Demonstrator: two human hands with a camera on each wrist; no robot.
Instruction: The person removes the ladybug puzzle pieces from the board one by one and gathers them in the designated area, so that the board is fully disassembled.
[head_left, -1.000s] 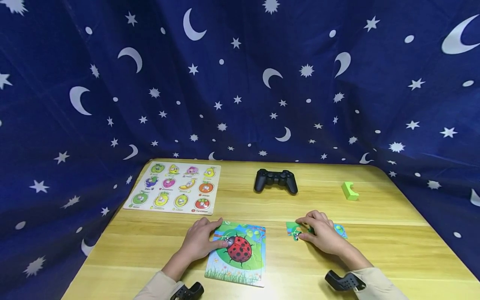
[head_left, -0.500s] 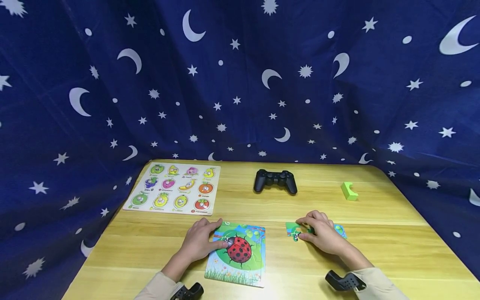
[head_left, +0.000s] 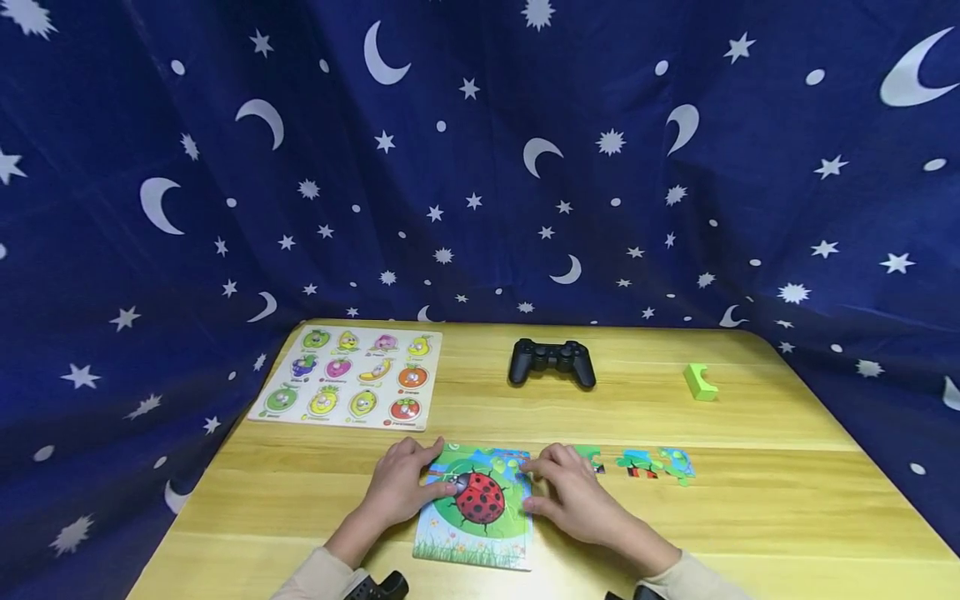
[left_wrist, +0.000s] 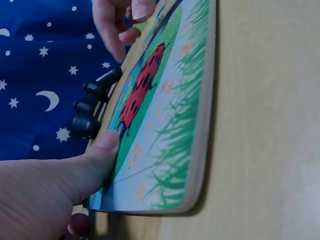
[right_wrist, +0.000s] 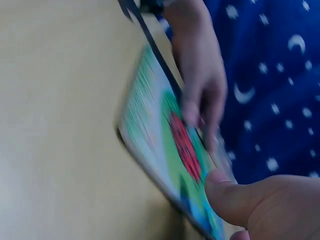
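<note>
A square ladybug jigsaw puzzle (head_left: 480, 533) lies at the front middle of the table, its pieces fitted together. My left hand (head_left: 401, 483) grips its left edge, thumb on the printed face beside the ladybug's head; in the left wrist view the thumb (left_wrist: 95, 160) is over the face and a fingertip shows below the edge. At the opposite edge is my right hand (head_left: 573, 496), thumb and index finger apart and bent loosely, fingertips right at the border. The right wrist view is blurred, with the right thumb (right_wrist: 225, 195) overlapping the puzzle's corner.
Several loose jigsaw pieces (head_left: 640, 463) lie to the right, one partly hidden behind the right hand. A fruit picture board (head_left: 348, 393) sits at the back left, a black game controller (head_left: 551, 358) at the back middle, a green block (head_left: 701, 383) at the back right.
My right hand has left the loose pieces and moved left to the ladybug puzzle's right edge, uncovering pieces. The left hand keeps its grip; the puzzle has shifted very slightly.
</note>
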